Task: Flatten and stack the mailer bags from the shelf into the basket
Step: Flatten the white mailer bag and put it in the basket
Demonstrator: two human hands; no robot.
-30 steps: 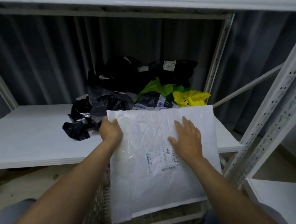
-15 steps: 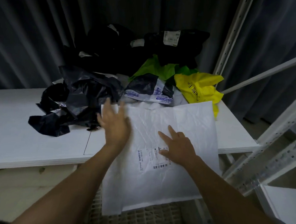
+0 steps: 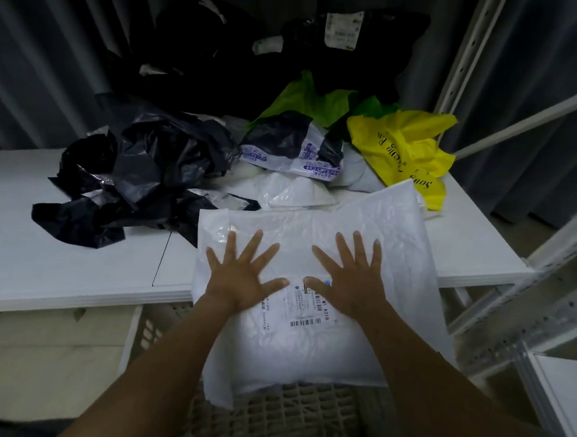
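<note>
A large white mailer bag with a printed label lies half on the white shelf, half over the slatted basket below. My left hand presses flat on its left part with fingers spread. My right hand presses flat on its right part beside the label. Behind it sits a heap of crumpled bags: black ones, a dark one with white print, a green one, a yellow one and a small clear one.
A white perforated shelf upright stands at the back right, with a slanted brace and a nearer post. A dark curtain hangs behind. Another white shelf board shows at the lower right.
Both hands have moved onto the middle of the white mailer bag and now press it with spread fingers. The bag lies flatter. The camera has tilted down and closer.
</note>
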